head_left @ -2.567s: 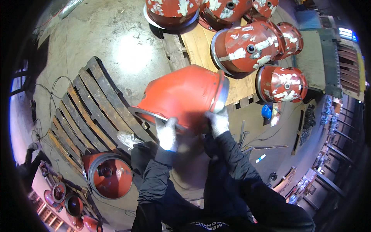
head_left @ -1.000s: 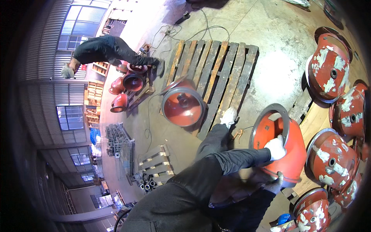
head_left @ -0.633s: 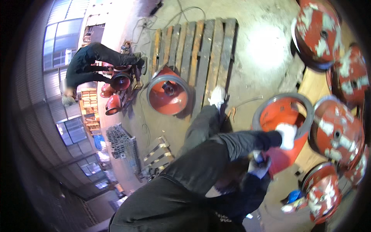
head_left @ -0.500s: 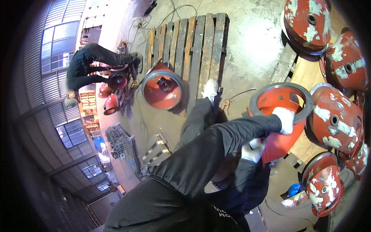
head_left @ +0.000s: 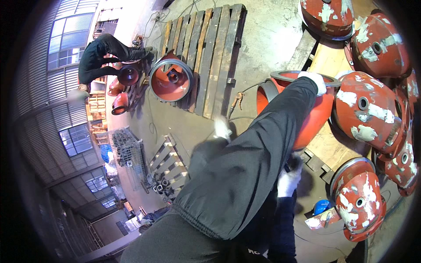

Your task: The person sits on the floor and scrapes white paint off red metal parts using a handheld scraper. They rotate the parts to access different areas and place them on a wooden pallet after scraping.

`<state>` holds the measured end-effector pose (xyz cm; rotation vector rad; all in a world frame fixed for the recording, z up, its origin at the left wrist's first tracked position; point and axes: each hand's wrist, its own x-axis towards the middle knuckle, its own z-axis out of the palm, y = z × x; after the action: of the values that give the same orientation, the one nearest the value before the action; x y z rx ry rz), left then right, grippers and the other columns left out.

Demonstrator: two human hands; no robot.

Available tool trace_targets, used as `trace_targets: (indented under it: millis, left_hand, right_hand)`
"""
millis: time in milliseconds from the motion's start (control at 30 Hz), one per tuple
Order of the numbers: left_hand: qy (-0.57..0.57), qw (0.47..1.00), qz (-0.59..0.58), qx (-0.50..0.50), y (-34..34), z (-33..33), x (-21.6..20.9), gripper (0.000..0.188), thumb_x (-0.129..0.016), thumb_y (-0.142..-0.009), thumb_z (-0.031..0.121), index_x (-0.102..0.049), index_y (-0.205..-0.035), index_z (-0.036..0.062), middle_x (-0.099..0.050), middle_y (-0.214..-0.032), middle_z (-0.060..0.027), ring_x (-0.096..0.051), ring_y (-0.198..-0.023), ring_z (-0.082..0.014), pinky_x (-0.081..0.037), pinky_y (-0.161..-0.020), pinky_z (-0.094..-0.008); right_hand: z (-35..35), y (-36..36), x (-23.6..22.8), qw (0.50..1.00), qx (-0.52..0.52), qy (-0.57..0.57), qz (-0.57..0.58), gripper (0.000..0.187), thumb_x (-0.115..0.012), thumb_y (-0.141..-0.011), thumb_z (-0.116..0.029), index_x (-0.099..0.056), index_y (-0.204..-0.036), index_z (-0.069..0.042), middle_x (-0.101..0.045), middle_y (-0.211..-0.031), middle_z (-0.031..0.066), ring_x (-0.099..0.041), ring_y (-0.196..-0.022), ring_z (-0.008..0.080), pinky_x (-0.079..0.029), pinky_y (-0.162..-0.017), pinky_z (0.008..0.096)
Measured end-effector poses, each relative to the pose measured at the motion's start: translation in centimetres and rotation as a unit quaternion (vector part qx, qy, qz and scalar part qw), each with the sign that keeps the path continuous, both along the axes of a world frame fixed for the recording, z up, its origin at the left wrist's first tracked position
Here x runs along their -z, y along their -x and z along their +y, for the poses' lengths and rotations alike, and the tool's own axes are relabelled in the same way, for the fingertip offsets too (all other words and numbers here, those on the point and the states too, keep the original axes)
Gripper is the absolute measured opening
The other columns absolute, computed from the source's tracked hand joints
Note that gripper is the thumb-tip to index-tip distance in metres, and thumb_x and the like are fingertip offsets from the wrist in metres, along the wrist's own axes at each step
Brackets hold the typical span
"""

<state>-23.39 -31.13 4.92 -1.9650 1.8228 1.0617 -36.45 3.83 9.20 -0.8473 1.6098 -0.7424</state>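
Observation:
A red metal casting with a dark flange ring stands tilted in front of me, a second round opening on its side. My left hand, in a white glove, is closed over the top flange, and its arm covers part of the casting. Below the casting's lower end is my right hand, also gloved. Its fingers are curled at a dark part I cannot make out.
Several red castings with white patches crowd the right side on boards. A wooden pallet lies ahead, another red casting at its edge. A hose is on the floor. Far left, another person bends over castings.
The casting has turned, so its top ring now shows nearly edge-on and a side opening appears. My left hand has gone up with the flange. My white shoe has shifted back; the view has moved.

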Motion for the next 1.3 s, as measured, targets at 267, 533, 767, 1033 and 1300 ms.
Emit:
trace_targets:
  millis: [267, 533, 767, 1033, 1300]
  left_hand:
    - [0.047, 0.999, 0.009, 0.008, 1.1, 1.4, 1.1, 0.045, -0.058, -0.096, 0.042, -0.079, -0.120, 0.0105, -0.076, -0.124, -0.0155, -0.073, -0.115, -0.0327, -0.054, -0.100, -0.0439]
    - [0.425, 0.870, 0.242, -0.067, -0.8, 9.3, -4.6, 0.065, -0.085, -0.064, 0.033, -0.069, -0.118, -0.0001, -0.066, -0.118, -0.0259, -0.066, -0.116, -0.0384, -0.054, -0.101, -0.0477]
    - [0.490, 0.734, 0.377, -0.282, -9.7, 30.8, -3.0, 0.040, -0.068, -0.085, 0.020, -0.066, -0.120, 0.0006, -0.069, -0.112, -0.0189, -0.068, -0.107, -0.0374, -0.055, -0.095, -0.0463]
    - [0.483, 0.718, 0.411, -0.287, -10.0, 34.0, -4.4, 0.042, -0.070, -0.086, 0.021, -0.066, -0.124, 0.0029, -0.071, -0.116, -0.0230, -0.072, -0.108, -0.0375, -0.058, -0.095, -0.0477]
    - [0.679, 0.515, 0.419, -0.314, -19.9, 46.4, -15.9, 0.057, -0.082, -0.086, 0.028, -0.062, -0.134, 0.0034, -0.070, -0.122, -0.0142, -0.072, -0.110, -0.0293, -0.059, -0.095, -0.0403]
  right_hand:
    - [-0.3, -4.4, 10.1, 0.874, -0.067, 0.306, 0.371, 0.054, -0.056, -0.094, -0.030, -0.061, -0.137, 0.003, -0.069, -0.127, 0.0220, -0.069, -0.099, 0.0352, -0.056, -0.093, 0.0444]
    - [-1.2, -6.4, 7.8, 0.863, -0.036, 0.364, 0.347, 0.084, -0.083, -0.075, -0.014, -0.049, -0.151, -0.001, -0.056, -0.144, 0.0216, -0.054, -0.135, 0.0390, -0.042, -0.118, 0.0483]
    - [-0.3, -5.1, 9.4, 0.918, -0.055, 0.285, 0.270, 0.082, -0.084, -0.088, -0.017, -0.039, -0.156, -0.005, -0.050, -0.152, 0.0190, -0.053, -0.138, 0.0321, -0.043, -0.117, 0.0460]
    - [-0.2, -2.8, 11.0, 0.910, -0.055, 0.357, 0.205, 0.095, -0.069, -0.073, 0.009, -0.032, -0.160, -0.002, -0.043, -0.157, 0.0213, -0.042, -0.147, 0.0352, -0.032, -0.124, 0.0464]
    - [-2.5, -1.7, 13.2, 0.847, -0.073, 0.381, 0.364, 0.099, -0.082, -0.064, -0.016, -0.039, -0.150, 0.008, -0.046, -0.149, 0.0313, -0.043, -0.141, 0.0478, -0.034, -0.124, 0.0505]
